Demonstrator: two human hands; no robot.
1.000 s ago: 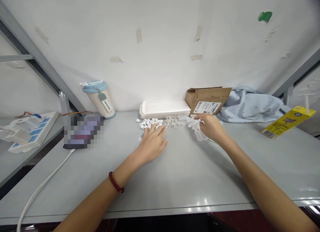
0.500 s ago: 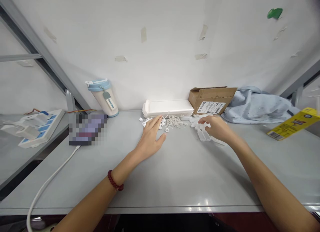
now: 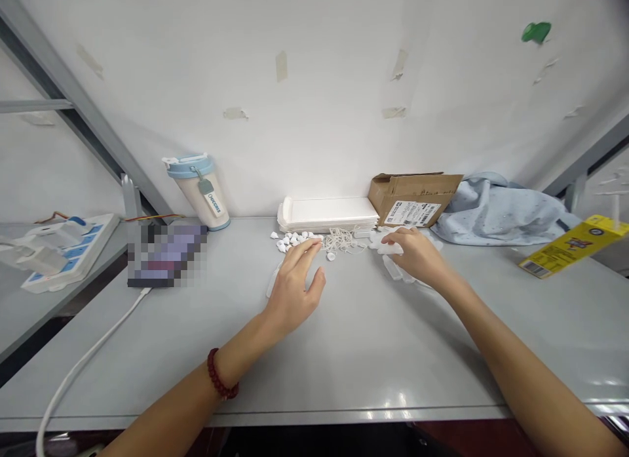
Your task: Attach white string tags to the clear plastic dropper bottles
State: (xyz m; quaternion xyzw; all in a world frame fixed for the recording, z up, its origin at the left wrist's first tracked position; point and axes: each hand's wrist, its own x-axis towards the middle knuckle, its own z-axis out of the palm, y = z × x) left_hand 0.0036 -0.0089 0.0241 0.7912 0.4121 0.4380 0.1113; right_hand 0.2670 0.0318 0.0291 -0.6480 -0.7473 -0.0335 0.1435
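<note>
Holds the left hand (image 3: 293, 290) released and spread open above the bench (image 3: 339, 378), with fingertips at, perhaps touching, the near side of the heap of white caps (image 3: 296, 239) toward the back edge. Has the right hand (image 3: 415, 254), with curled fingers, over the clear plastic pieces (image 3: 393, 268), farther toward the bench's right edge. Cannot tell a true grip there from mere touch, given partly hidden fingertips. Shows the parts divided by kind along the back edge: white caps, then tangled white cords (image 3: 339, 239), then clear plastic pieces, counting from the left. Has one single cap (image 3: 331, 256) lying just apart from the heaps, nearer the front edge, and a clear item (image 3: 270, 283) partly covered by the left hand. Leaves the white stack (image 3: 331, 211), at the middle of the back edge, well beyond both palms. Shows nothing recognisably joined or finished. Seems, judging by this, little advanced: separated by kind, yet loose, with any putting together probably left to do.
</note>
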